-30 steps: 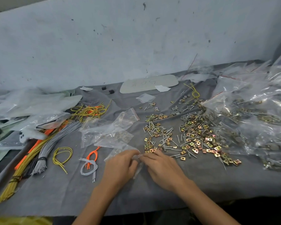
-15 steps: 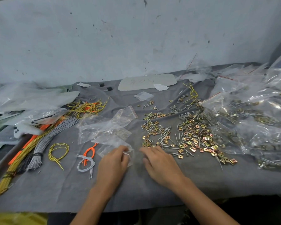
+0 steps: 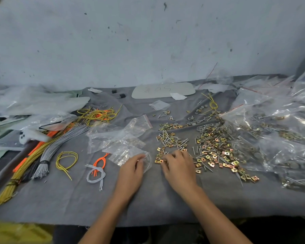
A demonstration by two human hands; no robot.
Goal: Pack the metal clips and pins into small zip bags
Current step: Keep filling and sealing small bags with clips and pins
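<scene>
A loose heap of gold square metal clips (image 3: 217, 147) mixed with silver pins (image 3: 167, 138) lies on the grey cloth (image 3: 148, 199). My left hand (image 3: 130, 173) pinches the mouth of a small clear zip bag (image 3: 128, 154) lying flat beside the heap. My right hand (image 3: 179, 168) rests palm down at the heap's near left edge, its fingertips curled onto a few clips (image 3: 159, 160). Whether it holds any clip is hidden under the fingers.
More empty zip bags (image 3: 113, 136) lie behind the left hand. Filled bags (image 3: 275, 131) pile up at the right. Bundles of yellow, grey and orange cords (image 3: 42, 155) lie at the left, with small cord loops (image 3: 97, 169) near my left hand. A wall rises behind the table.
My hands have parted. The right hand left the bag's mouth and moved right to the clips. The left hand keeps its hold on the bag.
</scene>
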